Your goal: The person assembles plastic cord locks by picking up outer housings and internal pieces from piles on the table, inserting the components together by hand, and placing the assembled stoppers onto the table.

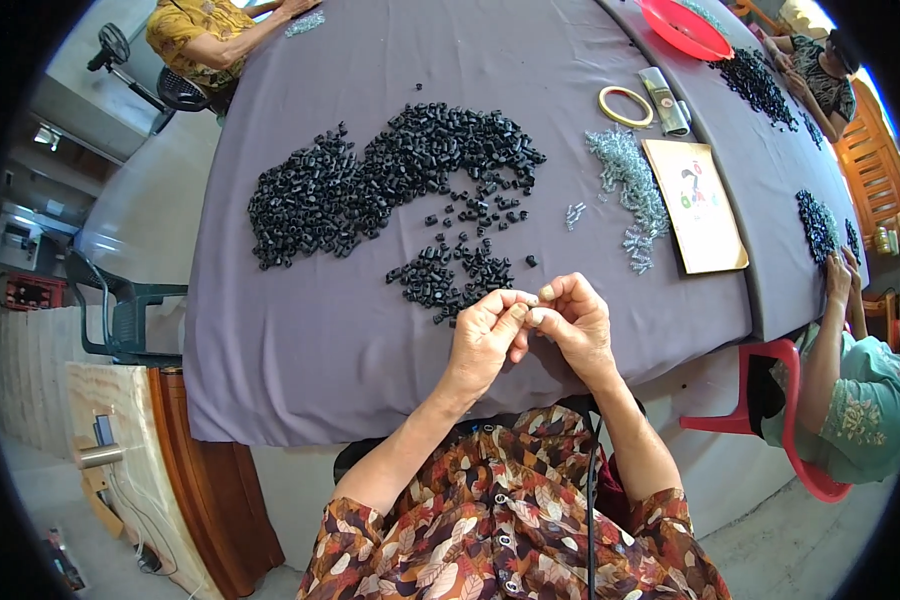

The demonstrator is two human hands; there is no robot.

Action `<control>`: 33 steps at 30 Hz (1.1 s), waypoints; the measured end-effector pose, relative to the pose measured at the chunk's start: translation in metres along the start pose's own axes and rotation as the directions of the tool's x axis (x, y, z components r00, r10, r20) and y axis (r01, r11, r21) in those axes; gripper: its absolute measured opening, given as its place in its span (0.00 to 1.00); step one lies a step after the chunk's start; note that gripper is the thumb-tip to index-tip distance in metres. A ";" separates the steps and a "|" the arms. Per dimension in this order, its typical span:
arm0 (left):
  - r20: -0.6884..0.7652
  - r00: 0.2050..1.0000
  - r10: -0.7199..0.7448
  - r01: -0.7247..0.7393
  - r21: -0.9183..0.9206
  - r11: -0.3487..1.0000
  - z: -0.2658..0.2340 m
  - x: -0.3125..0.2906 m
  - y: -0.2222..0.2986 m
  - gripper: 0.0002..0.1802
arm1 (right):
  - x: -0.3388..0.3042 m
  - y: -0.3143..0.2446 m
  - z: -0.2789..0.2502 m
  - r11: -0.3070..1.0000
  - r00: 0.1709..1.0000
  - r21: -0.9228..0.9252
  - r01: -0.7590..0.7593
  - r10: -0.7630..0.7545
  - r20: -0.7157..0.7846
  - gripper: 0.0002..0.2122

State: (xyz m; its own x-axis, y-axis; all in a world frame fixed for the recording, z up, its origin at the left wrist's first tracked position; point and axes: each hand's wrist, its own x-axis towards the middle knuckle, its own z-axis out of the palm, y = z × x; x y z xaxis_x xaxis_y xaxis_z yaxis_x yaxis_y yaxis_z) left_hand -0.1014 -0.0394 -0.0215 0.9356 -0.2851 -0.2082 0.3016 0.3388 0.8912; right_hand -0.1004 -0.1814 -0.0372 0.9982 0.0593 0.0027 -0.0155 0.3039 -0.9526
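My left hand (485, 335) and my right hand (575, 325) meet over the near part of the table, thumbs and fingertips pinched together. Whatever is between the fingertips is too small and covered to make out. Just beyond my left hand lies a small heap of short black plastic caps (440, 278), with one loose black cap (531, 261) beside it. Farther off spreads a much larger heap of the same black caps (310, 205). To the right of it is a pile of small clear, silvery pieces (630, 185), and a few similar pieces (574, 215) lie apart.
A tan booklet (705, 235) lies right of the clear pieces, with a yellow tape roll (626, 106) and a packet (664, 102) behind it. A red basin (685, 30) stands far right. Other people sit around the grey-clothed table (300, 340). A green chair (130, 310) is at left.
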 end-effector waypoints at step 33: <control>0.099 0.995 0.002 -0.001 -0.006 1.000 -0.022 0.012 -0.005 0.07 | 0.040 -0.011 -0.017 0.325 0.896 -0.919 0.224 -0.440 0.063 0.10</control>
State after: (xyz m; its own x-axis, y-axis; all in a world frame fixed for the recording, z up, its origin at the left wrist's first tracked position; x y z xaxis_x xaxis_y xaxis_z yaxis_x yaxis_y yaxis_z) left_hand -0.0874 -0.0250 -0.0368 0.9133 -0.3721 -0.1655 0.3016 0.3448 0.8889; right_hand -0.0590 -0.1983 -0.0318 0.8976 -0.0209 0.4404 0.2711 -0.7615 -0.5887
